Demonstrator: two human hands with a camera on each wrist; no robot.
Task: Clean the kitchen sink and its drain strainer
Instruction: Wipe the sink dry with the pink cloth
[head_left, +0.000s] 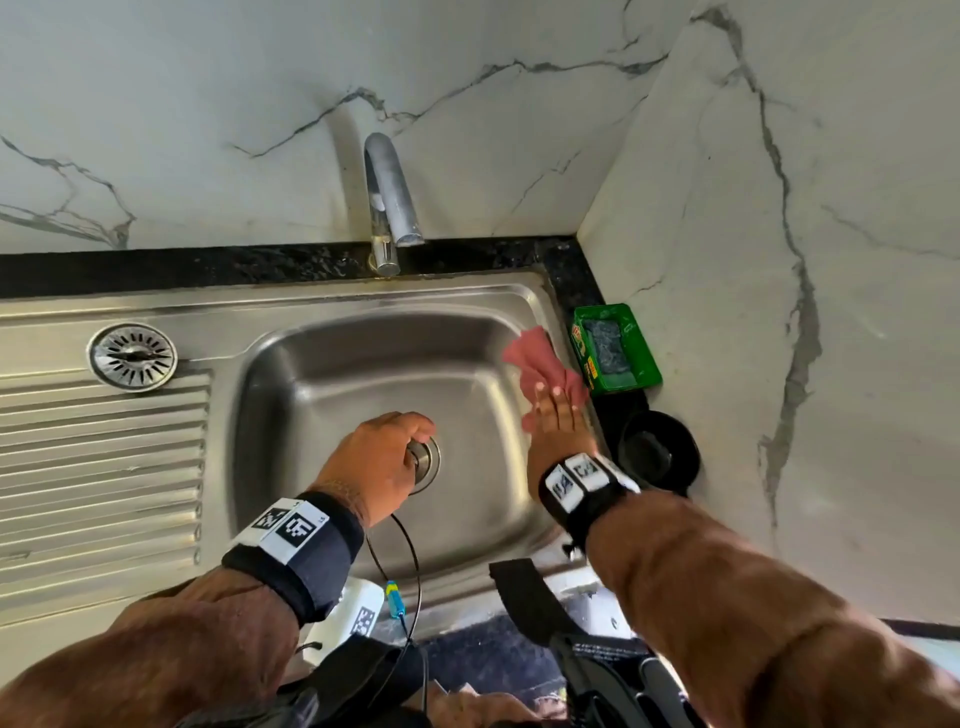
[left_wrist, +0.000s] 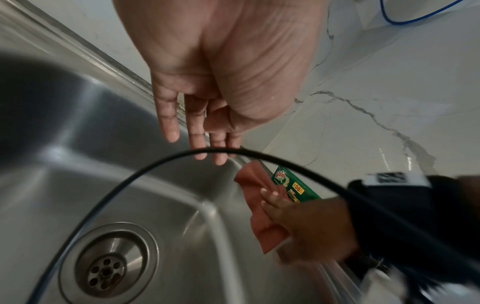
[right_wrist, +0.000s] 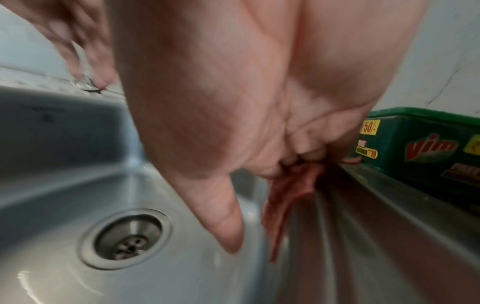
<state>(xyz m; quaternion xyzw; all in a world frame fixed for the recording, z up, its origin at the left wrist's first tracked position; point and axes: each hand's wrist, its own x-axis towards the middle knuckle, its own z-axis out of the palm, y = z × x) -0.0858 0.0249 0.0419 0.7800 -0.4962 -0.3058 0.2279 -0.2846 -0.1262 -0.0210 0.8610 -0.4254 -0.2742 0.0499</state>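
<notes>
**Sink wall being wiped, strainer set aside**

A red cloth (head_left: 540, 366) is pressed against the right wall of the sink (head_left: 332, 364) by the right hand (head_left: 556, 421), whose fingers lie flat and straight over the fabric, nothing being gripped. The left hand (head_left: 376, 460) is held low over the open drain (left_wrist: 109, 265) with its fingers hanging loose and nothing in them (the left wrist view shows this plainly). The drain strainer (head_left: 132, 356) has been laid on the ribbed drainboard, well apart from the basin.

Several risks can be judged from here. With only flat pressure applied, the cloth could slip from under the fingers and slide down toward the uncovered drain, where a corner might be caught. The green soap box (head_left: 615, 345), standing just beside the rim, could be knocked if the wiping stroke is carried over the edge. The black cable (left_wrist: 155, 164) looping across the basin could be snagged by either hand.
</notes>
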